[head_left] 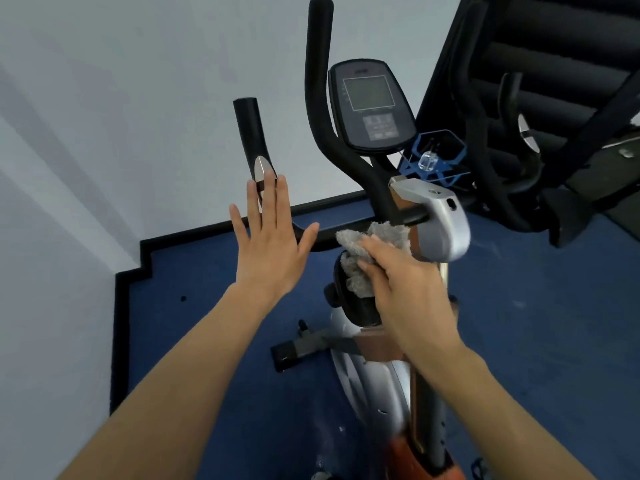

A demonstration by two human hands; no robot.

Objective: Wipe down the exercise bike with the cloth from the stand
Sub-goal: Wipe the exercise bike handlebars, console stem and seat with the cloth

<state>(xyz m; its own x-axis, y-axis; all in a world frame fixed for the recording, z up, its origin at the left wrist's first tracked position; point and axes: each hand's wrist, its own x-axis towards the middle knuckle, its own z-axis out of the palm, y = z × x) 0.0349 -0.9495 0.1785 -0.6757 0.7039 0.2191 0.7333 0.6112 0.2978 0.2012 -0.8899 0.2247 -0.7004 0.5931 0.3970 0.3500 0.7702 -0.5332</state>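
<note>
Even, soft daylight-like light, source unclear. Faint diagonal shadow bands on wall [86, 140]. Slight glare on silver bike housing [446, 220]. Overall soft focus; console screen [369, 93] text unreadable. Wide-angle bending at edges.

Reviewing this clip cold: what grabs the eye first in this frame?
Two bare forearms reach in from below. The right hand presses a grey cloth against the exercise bike just below its handlebar, at centre. The left hand is spread open near the left handlebar grip, and the console stands above.
</note>
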